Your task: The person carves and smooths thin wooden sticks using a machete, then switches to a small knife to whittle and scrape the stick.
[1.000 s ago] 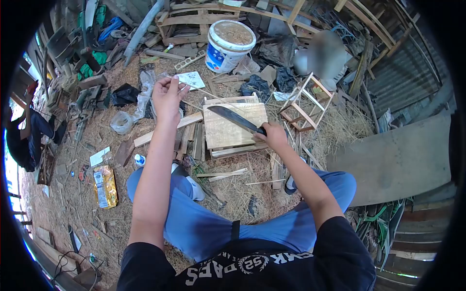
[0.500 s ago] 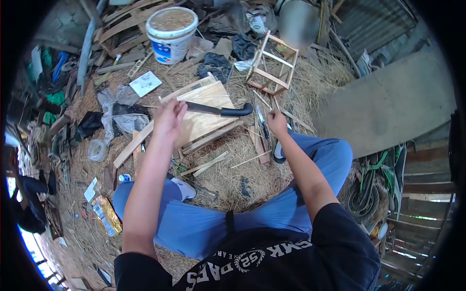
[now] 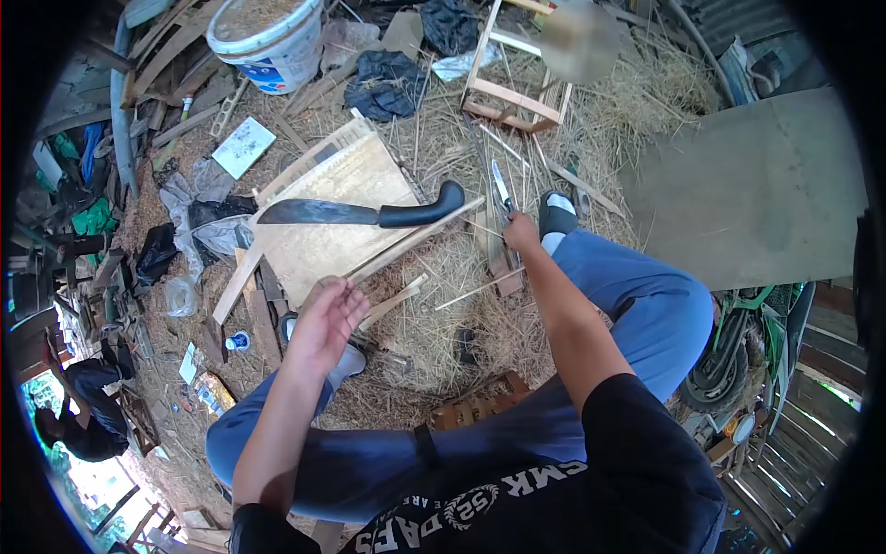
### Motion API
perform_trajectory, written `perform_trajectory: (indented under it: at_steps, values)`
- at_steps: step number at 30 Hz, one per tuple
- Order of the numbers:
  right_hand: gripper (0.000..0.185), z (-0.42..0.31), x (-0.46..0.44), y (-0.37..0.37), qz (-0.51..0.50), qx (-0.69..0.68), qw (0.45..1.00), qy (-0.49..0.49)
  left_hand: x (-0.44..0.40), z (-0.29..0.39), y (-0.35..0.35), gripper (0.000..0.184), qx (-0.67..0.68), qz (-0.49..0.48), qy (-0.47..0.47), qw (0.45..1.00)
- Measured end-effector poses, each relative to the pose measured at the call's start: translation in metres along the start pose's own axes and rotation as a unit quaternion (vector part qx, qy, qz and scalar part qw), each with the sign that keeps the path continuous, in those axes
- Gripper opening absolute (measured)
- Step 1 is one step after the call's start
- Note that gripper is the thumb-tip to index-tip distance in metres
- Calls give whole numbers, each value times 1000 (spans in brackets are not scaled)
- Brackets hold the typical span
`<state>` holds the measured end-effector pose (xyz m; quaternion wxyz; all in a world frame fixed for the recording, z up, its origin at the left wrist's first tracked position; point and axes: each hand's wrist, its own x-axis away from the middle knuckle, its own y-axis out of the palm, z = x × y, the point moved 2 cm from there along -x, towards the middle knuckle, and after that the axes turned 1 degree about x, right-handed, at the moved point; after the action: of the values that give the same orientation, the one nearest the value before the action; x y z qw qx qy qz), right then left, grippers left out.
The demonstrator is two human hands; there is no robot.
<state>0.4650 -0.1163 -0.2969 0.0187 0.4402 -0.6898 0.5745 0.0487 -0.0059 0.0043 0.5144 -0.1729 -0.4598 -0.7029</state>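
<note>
A machete [image 3: 318,213] with a dark blade and a curved black handle lies across a pale wooden board [image 3: 323,249]. My left hand [image 3: 328,319] is off it, palm turned up at the board's near edge, fingers loosely apart and holding nothing. Past the board's right side is a small knife [image 3: 499,180] with a bright blade and dark handle, its tip pointing away from me. My right hand [image 3: 521,233] has its fingers closed at the handle's end, partly hiding it. Thin wood strips [image 3: 480,286] lie close by on the straw.
A wooden frame [image 3: 512,96] stands beyond the knife, and a white bucket [image 3: 268,46] is at the upper left. A large flat panel [image 3: 748,194] lies to the right, near a motorbike wheel [image 3: 715,374]. Another person [image 3: 88,406] is at the far left.
My left hand has let go of the machete, which now rests on the board, and drawn back toward me. My right hand has moved onto the small knife's handle.
</note>
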Motion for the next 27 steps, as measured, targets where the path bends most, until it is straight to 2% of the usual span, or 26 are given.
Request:
perform_trajectory:
  at_steps: [3,9,11,14,17,18,19,20,21,22,24,25,27]
  values:
    - [42,6,-6,7,9,8,1000,-12,8,-20,4,9,-3,9,-66,998]
    - [29,19,-7,7,42,-7,996,-83,18,-55,13,10,4,4,-97,995]
    - [27,15,-6,-2,48,-6,994,-97,24,-62,23,9,47,0,-118,992]
    - [26,13,2,-19,79,11,990,-116,32,-63,32,9,75,-19,-90,993]
    - [19,23,-3,-26,187,-54,964,-181,42,-60,39,9,110,-20,-54,992]
    - [8,17,7,-37,210,-64,958,-183,45,-59,40,9,127,-13,-39,991]
    - [8,15,-7,-40,218,-62,954,-195,49,-59,42,9,133,-21,-27,991]
    - [6,20,-25,-37,73,-284,956,21,52,-59,43,9,143,-16,-11,989]
    - [6,18,-34,-34,-85,-471,846,233,55,-60,44,9,154,-11,4,988]
    - [6,6,-29,-52,-80,-470,851,218,58,-62,46,12,152,-3,38,988]
    - [4,-14,-6,-95,-141,-438,854,244,61,-64,47,14,159,1,92,983]
    - [4,-34,19,-125,-135,-439,858,230,64,-61,48,15,156,18,133,979]
    - [8,-80,82,-175,-71,-546,814,184,72,-54,54,16,166,25,152,974]
